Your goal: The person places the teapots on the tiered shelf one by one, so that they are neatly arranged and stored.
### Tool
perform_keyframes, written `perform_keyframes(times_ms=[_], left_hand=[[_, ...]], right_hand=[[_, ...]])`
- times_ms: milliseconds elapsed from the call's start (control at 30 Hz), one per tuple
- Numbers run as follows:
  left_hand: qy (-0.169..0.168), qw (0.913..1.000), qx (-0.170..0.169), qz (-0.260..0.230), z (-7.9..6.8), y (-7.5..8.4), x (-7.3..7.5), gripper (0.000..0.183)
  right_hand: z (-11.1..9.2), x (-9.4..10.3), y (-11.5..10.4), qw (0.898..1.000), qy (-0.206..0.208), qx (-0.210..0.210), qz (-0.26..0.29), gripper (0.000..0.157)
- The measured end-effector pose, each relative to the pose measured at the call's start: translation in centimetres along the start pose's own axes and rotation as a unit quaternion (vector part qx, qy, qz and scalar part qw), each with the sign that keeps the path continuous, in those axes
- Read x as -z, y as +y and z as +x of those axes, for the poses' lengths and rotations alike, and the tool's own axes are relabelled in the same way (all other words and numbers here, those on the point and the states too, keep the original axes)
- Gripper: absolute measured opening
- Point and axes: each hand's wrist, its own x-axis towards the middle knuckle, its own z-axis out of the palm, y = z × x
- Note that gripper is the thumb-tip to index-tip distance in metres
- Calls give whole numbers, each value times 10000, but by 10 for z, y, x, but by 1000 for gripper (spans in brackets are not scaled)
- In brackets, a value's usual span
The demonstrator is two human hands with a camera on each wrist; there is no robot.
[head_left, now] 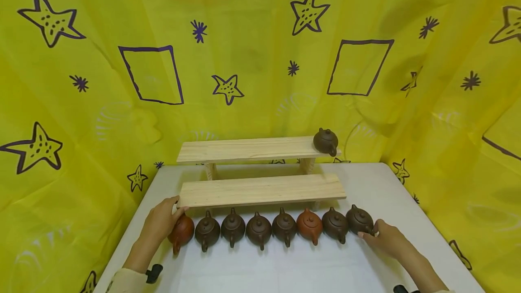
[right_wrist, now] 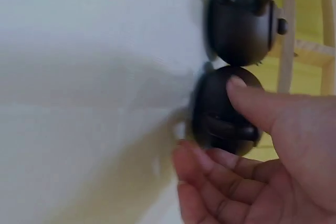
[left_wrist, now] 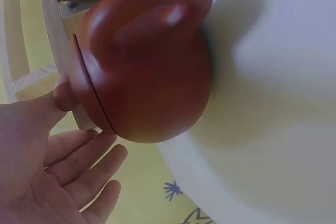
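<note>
Several teapots stand in a row on the white table. At the left end is a reddish-brown teapot point(head_left: 183, 229), handle toward me. My left hand point(head_left: 160, 220) is at its far left side; in the left wrist view the thumb is at the lid knob point(left_wrist: 64, 97) and the other fingers spread loosely beside the lid. At the right end, my right hand point(head_left: 388, 238) holds a dark brown teapot point(head_left: 358, 218) near its handle point(right_wrist: 228, 128), thumb on the body and fingers below the handle. This teapot is turned at an angle to its neighbours.
Behind the row is a two-tier wooden stand, with a lower shelf point(head_left: 262, 190) and an upper shelf point(head_left: 244, 149). One dark teapot point(head_left: 325, 141) sits at the upper shelf's right end. An orange-brown teapot point(head_left: 309, 224) is among the dark ones. Yellow patterned cloth point(head_left: 260, 116) surrounds the table.
</note>
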Motion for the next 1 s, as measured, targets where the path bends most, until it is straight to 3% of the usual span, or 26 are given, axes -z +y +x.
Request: perform_keyframes(times_ms=[400, 1000], left_hand=[[24, 10000, -18, 31, 0, -1, 0, 54], [136, 9999, -72, -3, -1, -1, -1, 54]], right_hand=[[-3, -25, -1, 9939, 989, 476, -56, 24], [-7, -32, 2, 9902, 1297, 519, 85, 20]])
